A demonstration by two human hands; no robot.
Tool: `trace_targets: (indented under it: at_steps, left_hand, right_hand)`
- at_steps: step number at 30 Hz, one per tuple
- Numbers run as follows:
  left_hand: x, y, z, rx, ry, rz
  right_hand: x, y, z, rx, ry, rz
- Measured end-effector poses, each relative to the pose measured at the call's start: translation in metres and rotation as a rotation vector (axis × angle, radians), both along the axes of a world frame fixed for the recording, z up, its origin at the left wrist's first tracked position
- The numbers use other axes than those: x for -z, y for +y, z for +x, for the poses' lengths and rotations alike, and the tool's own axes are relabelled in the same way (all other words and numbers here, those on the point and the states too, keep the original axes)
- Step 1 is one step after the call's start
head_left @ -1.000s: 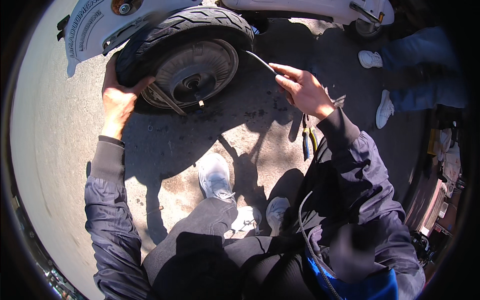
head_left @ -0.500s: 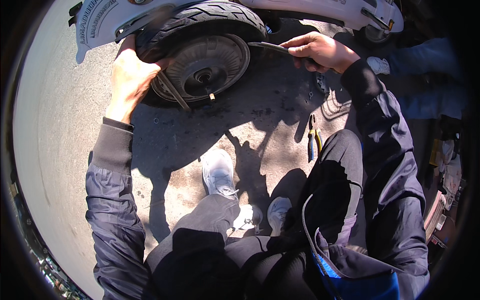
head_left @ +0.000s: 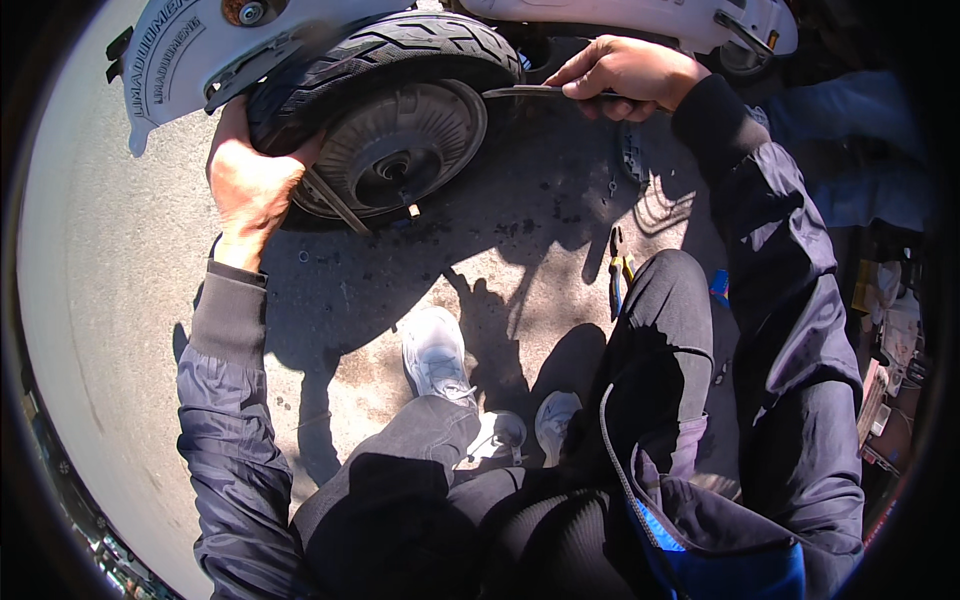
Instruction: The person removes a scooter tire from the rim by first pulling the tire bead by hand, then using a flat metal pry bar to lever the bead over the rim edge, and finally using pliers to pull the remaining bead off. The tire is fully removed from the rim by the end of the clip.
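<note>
Your left hand [head_left: 257, 185] has its grip closed on the tyre [head_left: 400, 50] beside the white scooter body [head_left: 180, 65], apparently to steady it; whether the thumb also pins the slanted bar [head_left: 335, 200] is hard to tell. Your right hand [head_left: 635, 78] grips a metal lever [head_left: 525, 91], tip near the hub's rim [head_left: 479, 132], seemingly for leverage.

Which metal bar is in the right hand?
The bar at the right edge of the wheel; the other bar crosses its lower left, beside the left hand.
</note>
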State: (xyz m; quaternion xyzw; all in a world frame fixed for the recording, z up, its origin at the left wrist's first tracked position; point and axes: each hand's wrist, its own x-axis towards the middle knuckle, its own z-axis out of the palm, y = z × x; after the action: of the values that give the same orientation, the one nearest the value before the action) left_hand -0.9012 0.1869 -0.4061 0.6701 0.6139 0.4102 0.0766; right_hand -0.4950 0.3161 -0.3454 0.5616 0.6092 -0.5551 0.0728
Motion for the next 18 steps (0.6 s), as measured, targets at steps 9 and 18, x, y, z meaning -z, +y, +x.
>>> trace_targets:
  at_steps: [9,18]
  left_hand:
    - [0.002,-0.001,-0.001,0.013,-0.025,0.000]
    - [-0.004,-0.002,0.002,0.023,-0.033,-0.013]
  right_hand:
    - [-0.005,0.005,-0.006,-0.029,-0.021,-0.021]
    - [-0.008,-0.022,-0.022,0.108,-0.037,0.004]
